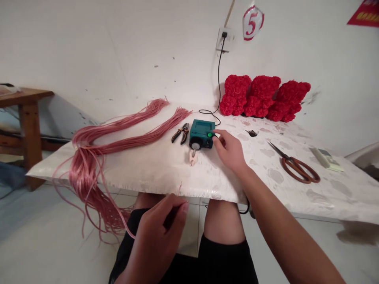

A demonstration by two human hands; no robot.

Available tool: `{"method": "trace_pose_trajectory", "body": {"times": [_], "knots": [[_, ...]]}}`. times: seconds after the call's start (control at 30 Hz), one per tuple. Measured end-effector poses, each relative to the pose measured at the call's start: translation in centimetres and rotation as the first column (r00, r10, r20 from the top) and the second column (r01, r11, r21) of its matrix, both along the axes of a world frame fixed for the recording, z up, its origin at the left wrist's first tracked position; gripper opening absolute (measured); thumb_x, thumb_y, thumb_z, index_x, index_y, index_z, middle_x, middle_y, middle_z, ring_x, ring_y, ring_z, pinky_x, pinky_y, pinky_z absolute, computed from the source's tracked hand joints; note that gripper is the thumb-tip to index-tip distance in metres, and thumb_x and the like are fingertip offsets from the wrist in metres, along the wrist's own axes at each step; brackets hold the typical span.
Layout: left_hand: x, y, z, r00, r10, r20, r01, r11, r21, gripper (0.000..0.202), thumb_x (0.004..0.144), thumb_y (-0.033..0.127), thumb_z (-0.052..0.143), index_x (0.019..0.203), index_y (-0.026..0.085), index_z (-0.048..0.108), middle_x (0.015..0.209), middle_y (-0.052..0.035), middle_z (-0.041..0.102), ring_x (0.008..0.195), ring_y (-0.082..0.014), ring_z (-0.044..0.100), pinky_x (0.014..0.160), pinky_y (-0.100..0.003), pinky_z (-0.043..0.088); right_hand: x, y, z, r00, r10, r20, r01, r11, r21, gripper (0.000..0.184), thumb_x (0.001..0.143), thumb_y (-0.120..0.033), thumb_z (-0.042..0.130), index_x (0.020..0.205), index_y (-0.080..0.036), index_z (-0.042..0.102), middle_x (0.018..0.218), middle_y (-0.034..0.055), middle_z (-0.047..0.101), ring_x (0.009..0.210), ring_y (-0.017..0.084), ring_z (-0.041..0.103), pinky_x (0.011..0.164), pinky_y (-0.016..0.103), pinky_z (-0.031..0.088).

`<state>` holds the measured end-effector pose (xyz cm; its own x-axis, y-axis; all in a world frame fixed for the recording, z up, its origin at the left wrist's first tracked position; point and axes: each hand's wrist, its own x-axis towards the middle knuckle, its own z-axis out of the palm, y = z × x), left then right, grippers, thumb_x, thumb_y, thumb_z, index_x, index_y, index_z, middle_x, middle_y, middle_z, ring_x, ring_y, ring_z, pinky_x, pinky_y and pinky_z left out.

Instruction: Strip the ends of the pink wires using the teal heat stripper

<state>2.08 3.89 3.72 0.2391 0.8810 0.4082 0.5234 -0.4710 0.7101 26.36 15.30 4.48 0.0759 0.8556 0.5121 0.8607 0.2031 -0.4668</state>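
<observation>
Low in front of me, my left hand [161, 228] pinches a thin pink cord [180, 188], its tip sticking up past the thumb and index finger. My right hand [229, 150] rests against the right side of a small teal electric machine [203, 132], index finger by its top edge and thumb near the front corner. A green button shows on the machine. From its front spindle juts a pale pink hook-like piece [193, 157]. A big bundle of pink cords [97, 144] lies on the left, folded and hanging over the table edge.
Orange-and-black pliers [181, 133] lie left of the machine. Brown-handled scissors [296, 165], a pale green calculator-like device [328, 159] and a small dark item [252, 133] are on the right. Red rose-like bears [263, 98] stand by the wall. A black power cable [219, 75] runs to a socket.
</observation>
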Motion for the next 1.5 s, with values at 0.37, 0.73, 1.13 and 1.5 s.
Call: {"method": "trace_pose_trajectory", "body": {"times": [0.37, 0.73, 1.13, 1.5], "knots": [[-1.2, -2.3, -1.9, 0.98, -0.19, 0.061, 0.195, 0.975, -0.106, 0.015, 0.096, 0.018, 0.054, 0.084, 0.024, 0.061, 0.07, 0.0077, 0.062, 0.061, -0.0077, 0.061, 0.058, -0.016, 0.048, -6.8, -15.2, -2.1, 0.851, 0.52, -0.065, -0.516, 0.853, 0.07, 0.024, 0.095, -0.016, 0.058, 0.115, -0.026, 0.067, 0.077, -0.0042, 0.07, 0.06, 0.011, 0.059, 0.066, 0.029, 0.044], [-1.6, -2.7, -3.2, 0.97, -0.243, 0.017, 0.244, 0.962, -0.125, 0.018, 0.097, 0.015, 0.051, 0.082, 0.023, 0.058, 0.066, 0.0081, 0.059, 0.056, -0.0061, 0.057, 0.055, -0.016, 0.044, -5.8, -15.5, -3.1, 0.826, 0.512, -0.237, -0.543, 0.835, -0.089, 0.007, 0.097, -0.021, 0.062, 0.091, -0.021, 0.066, 0.069, -0.0053, 0.064, 0.059, 0.009, 0.054, 0.06, 0.028, 0.038], [-1.7, -3.2, -0.7, 0.991, -0.073, 0.115, 0.076, 0.997, -0.028, 0.016, 0.093, 0.016, 0.056, 0.084, 0.027, 0.064, 0.068, 0.0104, 0.066, 0.051, -0.0055, 0.058, 0.048, -0.013, 0.044, -10.3, -14.7, -8.1, 0.344, 0.153, -0.926, -0.542, 0.838, -0.063, 0.014, 0.098, -0.03, 0.057, 0.086, -0.022, 0.058, 0.056, -0.0075, 0.05, 0.047, 0.009, 0.047, 0.048, 0.022, 0.04], [-1.3, -3.1, -1.3, 0.99, -0.077, 0.121, 0.089, 0.992, -0.095, 0.015, 0.093, 0.016, 0.059, 0.096, 0.029, 0.067, 0.059, 0.0107, 0.061, 0.047, -0.0061, 0.059, 0.046, -0.013, 0.047, -11.6, -13.6, -7.6, 0.156, 0.311, -0.937, -0.686, 0.717, 0.124, 0.024, 0.101, -0.036, 0.055, 0.097, -0.021, 0.074, 0.063, -0.0034, 0.058, 0.051, 0.009, 0.05, 0.051, 0.022, 0.042]]}}
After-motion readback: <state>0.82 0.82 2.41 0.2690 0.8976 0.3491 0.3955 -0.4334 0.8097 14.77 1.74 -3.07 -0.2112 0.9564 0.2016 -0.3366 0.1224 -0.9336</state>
